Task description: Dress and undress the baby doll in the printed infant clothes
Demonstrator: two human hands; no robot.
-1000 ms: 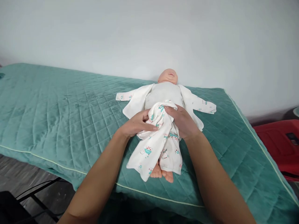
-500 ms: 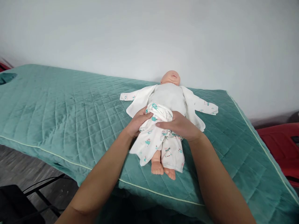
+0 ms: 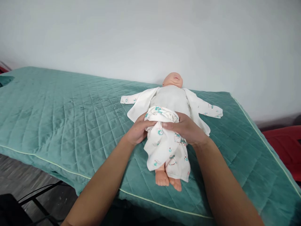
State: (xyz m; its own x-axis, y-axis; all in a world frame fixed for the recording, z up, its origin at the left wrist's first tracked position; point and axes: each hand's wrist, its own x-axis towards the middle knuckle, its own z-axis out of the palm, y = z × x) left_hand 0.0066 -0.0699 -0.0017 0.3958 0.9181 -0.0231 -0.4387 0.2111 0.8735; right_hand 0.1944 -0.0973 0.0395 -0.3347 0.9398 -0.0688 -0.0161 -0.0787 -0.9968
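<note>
A baby doll (image 3: 172, 80) lies on its back, head toward the wall and bare feet (image 3: 162, 178) toward me. Its white printed jacket (image 3: 207, 109) is spread wide, showing the pale torso. White printed baby pants (image 3: 172, 158) cover its legs, with the waist part bunched near the hips. My left hand (image 3: 140, 128) grips the bunched cloth at the left side, thumb on top. On the other side, my right hand (image 3: 187, 127) holds the same cloth, its thumb close to the left one. The fingers of both hands are partly hidden by fabric.
A green quilted cover (image 3: 70, 125) with pale piping lies over the bed, which stands against a white wall (image 3: 117, 37). At right is a red chair (image 3: 285, 147). A dark object with metal legs (image 3: 14, 207) sits at lower left on the floor.
Both hands have drawn the bunched waist cloth together, thumbs now closer. The loose left pant leg has swung right and hangs straighter over the leg. The view has shifted slightly.
</note>
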